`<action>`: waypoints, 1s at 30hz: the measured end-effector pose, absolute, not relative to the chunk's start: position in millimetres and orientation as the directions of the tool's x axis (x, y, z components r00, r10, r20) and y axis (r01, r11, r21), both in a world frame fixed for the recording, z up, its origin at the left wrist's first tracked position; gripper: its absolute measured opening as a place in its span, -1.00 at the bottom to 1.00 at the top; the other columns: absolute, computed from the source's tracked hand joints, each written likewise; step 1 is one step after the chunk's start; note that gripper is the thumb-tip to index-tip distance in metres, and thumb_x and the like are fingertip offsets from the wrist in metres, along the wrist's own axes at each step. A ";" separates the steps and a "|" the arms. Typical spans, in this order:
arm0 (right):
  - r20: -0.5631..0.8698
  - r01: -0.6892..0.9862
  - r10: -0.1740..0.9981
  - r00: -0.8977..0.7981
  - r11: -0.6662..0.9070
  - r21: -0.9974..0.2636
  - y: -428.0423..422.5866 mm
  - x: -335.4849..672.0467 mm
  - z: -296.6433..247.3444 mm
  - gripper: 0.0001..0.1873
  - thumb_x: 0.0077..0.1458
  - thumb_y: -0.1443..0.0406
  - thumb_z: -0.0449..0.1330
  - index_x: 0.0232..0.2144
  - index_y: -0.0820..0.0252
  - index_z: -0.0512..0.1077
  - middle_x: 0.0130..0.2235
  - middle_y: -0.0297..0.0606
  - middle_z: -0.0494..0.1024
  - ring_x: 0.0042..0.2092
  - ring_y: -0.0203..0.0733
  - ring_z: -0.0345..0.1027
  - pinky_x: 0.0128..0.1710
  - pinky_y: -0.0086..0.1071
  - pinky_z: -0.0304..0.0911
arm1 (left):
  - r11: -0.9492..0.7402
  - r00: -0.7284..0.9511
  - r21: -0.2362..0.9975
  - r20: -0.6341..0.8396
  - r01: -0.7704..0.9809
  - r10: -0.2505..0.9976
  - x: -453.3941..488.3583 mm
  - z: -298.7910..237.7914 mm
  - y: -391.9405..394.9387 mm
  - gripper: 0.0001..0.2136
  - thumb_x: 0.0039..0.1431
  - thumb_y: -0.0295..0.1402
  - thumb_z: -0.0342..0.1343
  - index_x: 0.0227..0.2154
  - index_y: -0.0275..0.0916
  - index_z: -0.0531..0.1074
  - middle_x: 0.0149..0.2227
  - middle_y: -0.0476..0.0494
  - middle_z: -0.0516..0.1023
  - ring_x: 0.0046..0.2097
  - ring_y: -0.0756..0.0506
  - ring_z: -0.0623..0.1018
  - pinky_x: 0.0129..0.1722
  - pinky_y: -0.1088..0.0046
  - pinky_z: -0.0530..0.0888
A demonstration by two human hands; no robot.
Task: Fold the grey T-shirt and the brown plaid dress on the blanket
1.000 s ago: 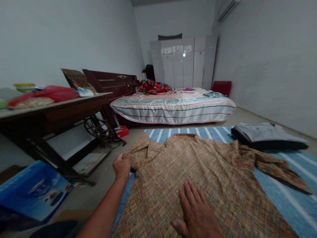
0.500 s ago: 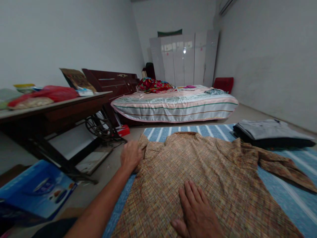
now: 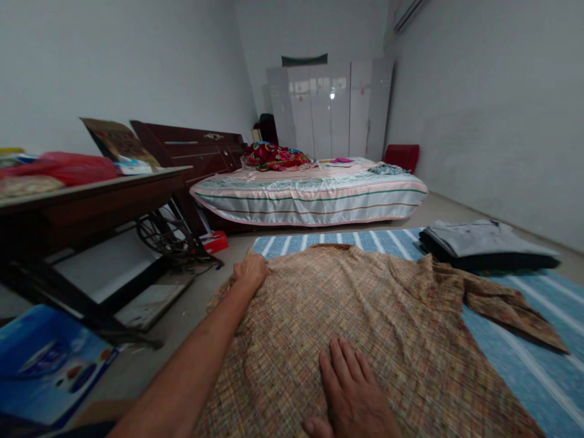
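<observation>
A tan checked shirt lies spread on a blue striped mat on the floor. My left hand reaches out to the shirt's left shoulder, fingers curled on the cloth there, and the left sleeve is folded in under it. My right hand lies flat on the shirt's lower middle, fingers stretched out and pressing the fabric down. The right sleeve stretches out to the right over the mat.
A pile of folded dark and grey clothes sits on the mat's far right. A low bed stands beyond the mat. On the left are a dark sewing-machine table and a blue box on the floor.
My left hand has moved right and away from me, bringing the left sleeve in over the shirt's shoulder. My right hand has stayed flat on the shirt.
</observation>
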State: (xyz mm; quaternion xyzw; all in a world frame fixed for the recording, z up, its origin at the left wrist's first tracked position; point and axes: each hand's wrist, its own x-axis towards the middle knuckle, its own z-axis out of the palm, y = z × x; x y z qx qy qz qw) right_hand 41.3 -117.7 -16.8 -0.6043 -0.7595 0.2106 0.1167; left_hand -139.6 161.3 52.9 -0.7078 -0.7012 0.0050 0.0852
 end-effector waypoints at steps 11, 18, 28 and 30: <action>-0.096 0.870 0.968 -0.232 0.162 -0.465 -117.7 39.9 -6.6 -0.04 0.05 -0.23 -0.06 0.27 0.32 0.00 0.29 0.04 -0.21 0.30 0.20 -0.38 0.24 0.11 -0.30 | -0.482 0.494 -0.112 0.142 0.869 0.858 -76.1 30.1 113.8 -0.62 0.23 -0.23 -0.15 0.07 -0.17 0.28 0.24 -0.10 0.22 0.28 -0.08 0.11 0.24 0.38 0.01; -0.162 0.852 0.964 -0.213 0.102 -0.513 -116.0 40.0 5.3 -0.05 0.05 -0.24 -0.08 0.26 0.32 0.03 0.29 0.00 -0.18 0.31 0.15 -0.37 0.26 0.04 -0.34 | -0.340 0.340 -0.012 -0.025 0.940 0.940 -84.3 8.7 135.8 -0.44 0.26 -0.06 -0.28 0.19 -0.32 0.12 0.28 -0.42 0.09 0.29 -0.33 0.10 0.14 -0.10 0.11; -0.061 0.836 0.977 -0.206 0.143 -0.530 -118.6 41.2 -1.2 -0.06 0.07 -0.23 -0.10 0.26 0.32 0.03 0.30 0.03 -0.16 0.31 0.16 -0.35 0.25 0.08 -0.31 | -0.562 0.561 0.057 0.038 0.825 0.827 -40.5 7.9 98.7 -0.49 0.29 -0.08 -0.32 0.19 -0.23 0.12 0.33 -0.22 0.00 0.34 -0.18 -0.03 0.25 0.16 0.01; -0.054 0.837 0.978 -0.201 0.142 -0.529 -119.0 41.4 -1.4 -0.08 0.08 -0.22 -0.08 0.26 0.31 0.04 0.30 0.02 -0.15 0.31 0.16 -0.35 0.25 0.08 -0.31 | -0.580 0.583 0.066 -0.033 0.812 0.812 -33.3 2.7 94.1 -0.44 0.28 -0.04 -0.32 0.24 -0.22 0.04 0.33 -0.22 -0.01 0.34 -0.21 -0.03 0.24 0.08 0.01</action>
